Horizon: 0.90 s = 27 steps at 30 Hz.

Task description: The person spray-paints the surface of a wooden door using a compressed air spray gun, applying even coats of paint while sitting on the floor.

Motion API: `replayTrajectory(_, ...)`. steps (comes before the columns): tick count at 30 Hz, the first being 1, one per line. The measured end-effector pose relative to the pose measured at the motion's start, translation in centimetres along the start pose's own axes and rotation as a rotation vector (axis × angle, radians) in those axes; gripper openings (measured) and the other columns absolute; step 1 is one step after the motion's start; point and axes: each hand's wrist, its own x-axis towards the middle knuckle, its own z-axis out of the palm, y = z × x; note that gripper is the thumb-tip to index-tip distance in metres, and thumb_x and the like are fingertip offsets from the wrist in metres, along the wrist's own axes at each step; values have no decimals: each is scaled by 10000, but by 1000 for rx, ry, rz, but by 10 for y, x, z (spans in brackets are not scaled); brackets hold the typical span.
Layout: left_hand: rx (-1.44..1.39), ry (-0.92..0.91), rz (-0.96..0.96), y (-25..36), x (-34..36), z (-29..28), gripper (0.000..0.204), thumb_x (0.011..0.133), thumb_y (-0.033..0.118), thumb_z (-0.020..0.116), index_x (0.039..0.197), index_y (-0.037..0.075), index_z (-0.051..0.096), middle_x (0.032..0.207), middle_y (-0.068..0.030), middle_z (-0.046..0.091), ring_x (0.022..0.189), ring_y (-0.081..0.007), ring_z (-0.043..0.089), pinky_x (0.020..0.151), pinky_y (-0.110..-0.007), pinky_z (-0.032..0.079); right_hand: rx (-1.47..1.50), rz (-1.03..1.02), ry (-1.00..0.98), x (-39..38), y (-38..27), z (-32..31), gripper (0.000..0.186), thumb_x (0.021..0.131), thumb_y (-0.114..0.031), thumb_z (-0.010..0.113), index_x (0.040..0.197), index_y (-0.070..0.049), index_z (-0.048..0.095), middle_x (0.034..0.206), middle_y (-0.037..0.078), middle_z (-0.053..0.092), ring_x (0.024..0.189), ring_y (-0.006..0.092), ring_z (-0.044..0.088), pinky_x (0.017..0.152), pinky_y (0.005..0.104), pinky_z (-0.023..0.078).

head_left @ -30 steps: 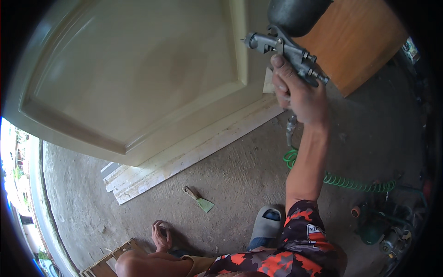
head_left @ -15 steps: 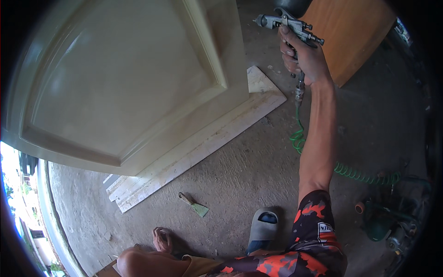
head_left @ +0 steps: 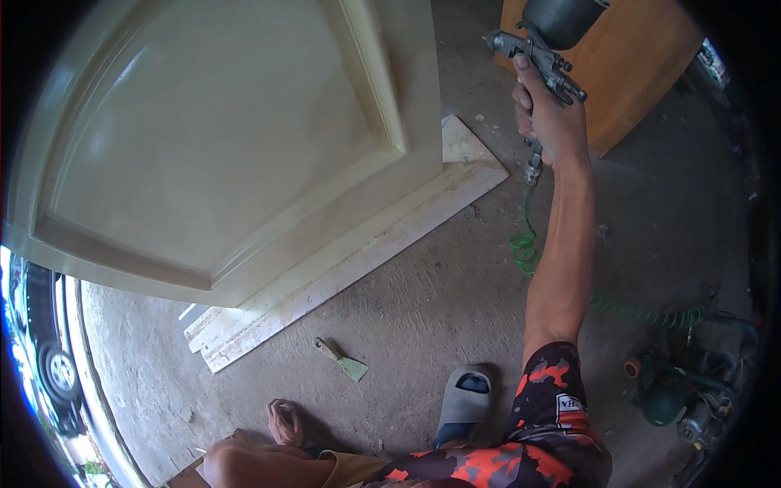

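Observation:
My right hand [head_left: 537, 114] grips a grey metal spray gun [head_left: 533, 61] with a dark cup [head_left: 563, 18] on top, held at the upper right, right of a cream panel door [head_left: 220, 138]. A green coiled hose [head_left: 525, 252] runs from the gun's handle toward equipment at the right. My left hand [head_left: 285, 421] hangs low beside my bent knee, fingers loosely bent and apart, nothing visible in them. The door stands over long off-white boards [head_left: 342, 268] on the concrete floor. A scraper [head_left: 348, 364] lies below the boards.
An orange wooden panel [head_left: 626, 81] stands behind the gun. A green compressor [head_left: 663, 403] sits at lower right. A grey slipper [head_left: 464, 403] is by my legs, a wooden item [head_left: 183, 480] at the bottom left. Outside at the far left is a dark vehicle [head_left: 49, 358].
My right hand and the spray gun have shifted up and rightward, away from the door's edge. The view has shifted slightly. A vehicle has appeared outside at the left.

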Motion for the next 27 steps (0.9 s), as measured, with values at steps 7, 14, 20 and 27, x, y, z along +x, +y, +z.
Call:
replayTrajectory(7,-41,-78,-86,-8,-4,-1,470,906,51,711,1358,53,583,1339,-232,617,991,-423,706,879,-500,590,41,-17,-107,-47,-5,39,364,1093,-417,810,943,-101,710,653,-88,498,531,28,438,482,273,323)
replayTrajectory(14,-82,-58,-115,-9,-3,-4,465,900,61,718,1345,48,584,1318,-229,620,969,-417,717,863,-495,594,-18,-93,-143,-101,-12,104,395,1094,-376,819,857,-76,717,635,-86,515,552,31,428,508,284,329)
replayTrajectory(20,-99,-25,-84,-14,-3,-7,479,908,97,739,1359,46,584,1339,-214,633,927,-400,735,836,-498,599,-67,-125,-132,-152,-16,169,345,1106,-302,804,929,-10,761,661,-51,564,615,59,495,574,296,368)
replayTrajectory(27,-181,-13,-75,-18,-4,-13,488,885,102,753,1346,50,604,1321,-191,653,898,-360,737,817,-481,600,-125,-174,-120,-232,-19,256,313,1122,-235,773,951,13,690,669,22,585,649,94,513,606,335,396)
